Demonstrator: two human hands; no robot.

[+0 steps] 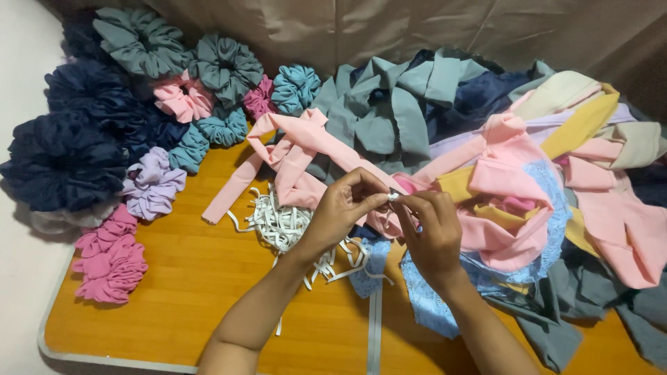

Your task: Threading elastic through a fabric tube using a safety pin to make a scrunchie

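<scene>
Surface: a wooden table with a pale metal rim is seen from above; a brown cloth backdrop hangs behind it.
Left hand: the left hand is raised over the middle of the table, the thumb and forefinger closed tightly on the end of a white elastic strip; the other fingers are curled loosely.
Right hand: the right hand is brought against the left one, its fingertips pinched at the same small white end. What else is held there cannot be told, because the piece is too small.
Thing in hand: the elastic end is held between both hands, just above a pink fabric strip and near a loose heap of white elastic pieces.
Done, as judged: many finished scrunchies are laid in a group on the left side, in navy, grey-green, teal, lilac and pink, so a good part of the work seems completed.
Left, as judged: a big pile of fabric strips on the right is not yet gathered.
In the way: the fabric pile lies close under the hands, and a blue lace piece is partly covered by the right wrist.
</scene>
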